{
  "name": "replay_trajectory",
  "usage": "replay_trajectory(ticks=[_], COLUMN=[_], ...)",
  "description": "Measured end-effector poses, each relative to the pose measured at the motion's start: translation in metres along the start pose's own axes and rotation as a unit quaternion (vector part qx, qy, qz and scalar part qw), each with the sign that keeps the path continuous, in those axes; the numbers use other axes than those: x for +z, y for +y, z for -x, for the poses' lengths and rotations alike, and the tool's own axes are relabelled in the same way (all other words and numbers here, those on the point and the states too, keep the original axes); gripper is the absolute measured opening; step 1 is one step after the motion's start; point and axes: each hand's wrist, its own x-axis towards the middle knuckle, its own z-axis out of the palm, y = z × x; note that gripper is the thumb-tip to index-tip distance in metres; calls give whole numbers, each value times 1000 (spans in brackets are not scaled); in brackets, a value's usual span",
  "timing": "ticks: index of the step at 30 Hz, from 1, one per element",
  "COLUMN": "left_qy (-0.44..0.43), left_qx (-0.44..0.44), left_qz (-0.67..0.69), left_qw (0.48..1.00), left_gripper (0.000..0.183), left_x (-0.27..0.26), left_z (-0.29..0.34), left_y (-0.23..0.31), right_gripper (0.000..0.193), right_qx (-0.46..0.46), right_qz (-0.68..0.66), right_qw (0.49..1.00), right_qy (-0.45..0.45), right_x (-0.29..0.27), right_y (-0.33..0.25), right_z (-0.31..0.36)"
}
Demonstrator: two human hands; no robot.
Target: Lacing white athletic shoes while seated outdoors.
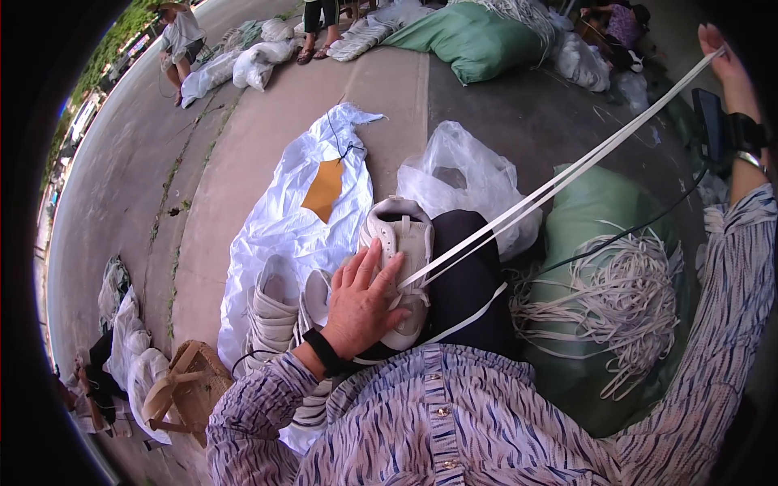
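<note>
Left hand [356,296] spread over beige shoe [417,239] on lap, not clenched, looks to be steadying it; right hand [724,61] up high right, grasping white lace [689,76] drawn taut from shoe. To pull well: keep shoe pinned, draw strands evenly, no twist. Loose strand [478,317] across lap and black cable [624,232] under right wrist could snag. More shoes [275,304] left, lace pile [620,300] on green sack [592,202] right, white sheet [275,202] and clear bag [462,162] ahead, people [180,40] and sacks [478,40] far off
</note>
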Motion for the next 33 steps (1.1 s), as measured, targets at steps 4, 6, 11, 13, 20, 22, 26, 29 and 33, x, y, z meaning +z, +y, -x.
replay_trajectory(ticks=[4, 6, 11, 13, 20, 22, 26, 29, 33], left_qy=[-41, -41, -37, -34, -29, -26, -34, -40, -49], left_qx=[68, 85, 48, 50, 59, 63, 76, 93, 89], left_qz=[-59, -83, -126, -136, -118, -124, -135, -119, -141], left_qw=[995, 992, 990, 989, 991, 990, 987, 988, 985], left_gripper=[60, 61, 61, 60, 62, 61, 59, 59, 59], left_x=[-15, -13, -14, -20, -26, -28, -31, -30, -28], left_z=[-11, -13, -10, -5, 13, 13, 6, -1, -6], left_y=[-14, -10, 12, 15, 23, 27, 32, 34, 36], right_gripper=[25, 22, 14, 15, 21, 22, 22, 22, 21], right_qx=[90, 152, 119, 139, 65, 83, 101, 34, 124], right_qz=[8, -10, -30, -8, 407, 584, 618, 605, 656], right_qw=[996, 977, 978, 969, 805, 676, 640, 670, 578], right_qy=[20, -147, -171, -205, -427, -442, -446, -429, -470], right_x=[-47, -59, -48, -40, -27, -22, -15, -21, -31], right_y=[26, 26, 12, 6, -67, -97, -129, -113, -83], right_z=[12, 28, 51, 56, 125, 150, 180, 194, 220])
